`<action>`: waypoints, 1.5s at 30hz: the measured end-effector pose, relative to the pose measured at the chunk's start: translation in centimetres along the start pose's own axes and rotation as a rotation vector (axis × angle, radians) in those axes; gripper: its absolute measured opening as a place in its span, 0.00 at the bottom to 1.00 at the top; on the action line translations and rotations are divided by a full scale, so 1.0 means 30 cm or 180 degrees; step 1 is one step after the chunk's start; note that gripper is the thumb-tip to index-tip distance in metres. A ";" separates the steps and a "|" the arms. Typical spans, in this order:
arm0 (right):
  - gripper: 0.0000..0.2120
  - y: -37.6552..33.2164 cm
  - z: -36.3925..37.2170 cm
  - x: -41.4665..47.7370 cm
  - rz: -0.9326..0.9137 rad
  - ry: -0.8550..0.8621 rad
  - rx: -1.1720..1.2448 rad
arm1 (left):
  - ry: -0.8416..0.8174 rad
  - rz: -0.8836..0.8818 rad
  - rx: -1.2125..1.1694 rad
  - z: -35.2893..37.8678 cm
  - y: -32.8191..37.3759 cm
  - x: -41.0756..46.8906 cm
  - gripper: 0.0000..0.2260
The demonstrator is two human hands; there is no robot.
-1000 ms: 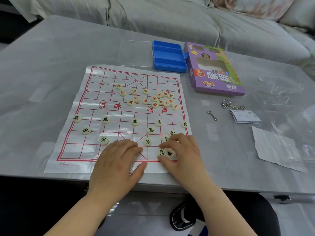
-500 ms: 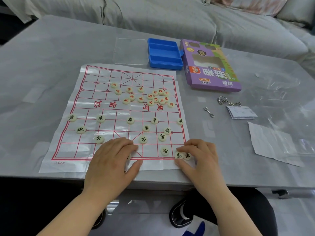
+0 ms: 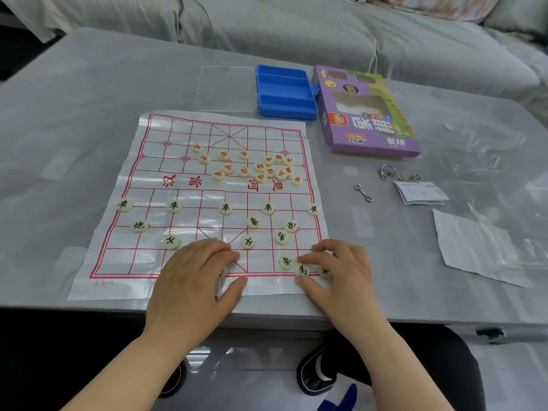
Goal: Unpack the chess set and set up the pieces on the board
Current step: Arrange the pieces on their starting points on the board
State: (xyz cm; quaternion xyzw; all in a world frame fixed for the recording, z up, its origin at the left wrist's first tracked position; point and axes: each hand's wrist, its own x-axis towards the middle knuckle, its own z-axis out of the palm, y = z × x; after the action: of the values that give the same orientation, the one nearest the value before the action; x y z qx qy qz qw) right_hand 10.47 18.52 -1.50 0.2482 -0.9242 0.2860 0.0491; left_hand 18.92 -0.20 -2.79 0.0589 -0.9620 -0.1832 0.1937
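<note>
The xiangqi board (image 3: 166, 262), a thin printed sheet, lies flat on the grey table (image 3: 74, 114). The left hand (image 3: 192, 280) rests palm-down on the board's near edge, fingers relaxed and nearly straight, half covering one piece. The right hand (image 3: 341, 271) sits at the near right corner, thumb and forefinger pinching the horse piece (image 3: 302, 270). Another piece (image 3: 325, 272) peeks out under its fingers, and a chariot piece (image 3: 286, 261) lies just left of them. Black-lettered pieces are spread over the near half, with five soldiers (image 3: 225, 208) in a row. The red-lettered pieces (image 3: 268, 169) lie heaped on the far half. Beyond the board are a clear lid (image 3: 226, 87), a blue tray (image 3: 284, 91) and the purple box (image 3: 367, 114).
</note>
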 end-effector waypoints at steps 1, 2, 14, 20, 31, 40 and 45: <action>0.15 0.002 -0.001 -0.001 -0.0016 0.0008 -0.0003 | 0.0002 -0.0003 -0.0008 0.000 0.001 0.001 0.19; 0.16 0.002 -0.002 -0.002 -0.0018 0.0003 0.0000 | 0.0001 -0.0007 -0.0010 -0.001 0.001 0.000 0.19; 0.15 -0.068 0.014 0.035 -0.0191 0.0122 -0.0408 | 0.0023 -0.0119 -0.0230 -0.008 0.000 -0.010 0.22; 0.11 -0.067 0.023 0.047 -0.0055 -0.0321 -0.0292 | 0.0407 -0.0366 -0.0831 -0.039 0.014 -0.016 0.18; 0.15 -0.195 0.037 0.045 -0.0630 0.0476 -0.0034 | 0.0081 -0.1228 -0.2205 -0.143 0.076 -0.002 0.11; 0.12 -0.268 0.100 0.051 -0.0936 0.0414 0.0087 | 0.0012 -0.1743 -0.2900 -0.155 0.031 0.036 0.15; 0.15 -0.225 0.072 0.074 -0.0833 0.0394 -0.0434 | 0.0255 -0.1816 -0.2584 -0.191 -0.044 0.012 0.15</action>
State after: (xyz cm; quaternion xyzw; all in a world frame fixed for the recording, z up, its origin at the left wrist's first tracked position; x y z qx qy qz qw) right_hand 11.94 11.55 0.62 0.3444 -0.8965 0.2285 0.1596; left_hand 20.90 -3.39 1.75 0.2466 -0.7504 -0.5863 0.1799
